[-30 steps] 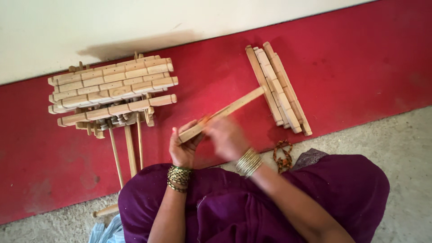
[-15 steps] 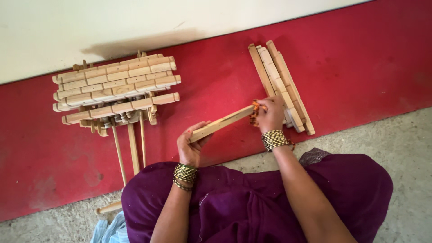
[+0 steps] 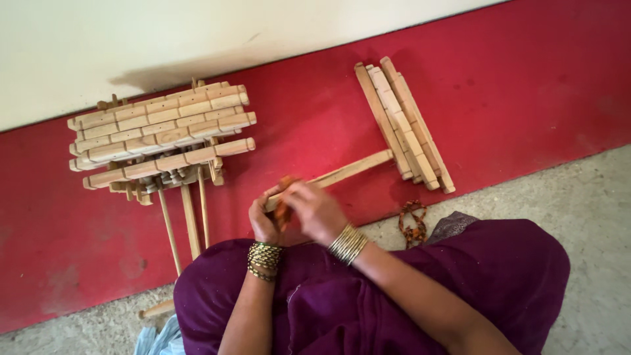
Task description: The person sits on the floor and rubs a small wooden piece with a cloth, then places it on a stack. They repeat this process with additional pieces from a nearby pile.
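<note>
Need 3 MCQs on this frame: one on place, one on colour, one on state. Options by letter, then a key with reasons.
1. Where is the big stack of wooden blocks?
A. Left of the hands
B. Right of the hands
C. On the lap

2. What colour is the floor strip under the wood?
A. Blue
B. Red
C. Green

3. How is the long wooden stick held?
A. Lying untouched on the floor
C. Standing upright against the wall
B. Near end gripped, both hands on it

Key:
1 A, the stack lies left of the hands, with the smaller bundle of slats at right.
2 B, the strip between the pale wall and the grey floor is red.
3 B, the left hand and right hand meet at the stick's near end; its far end reaches the slats.
</note>
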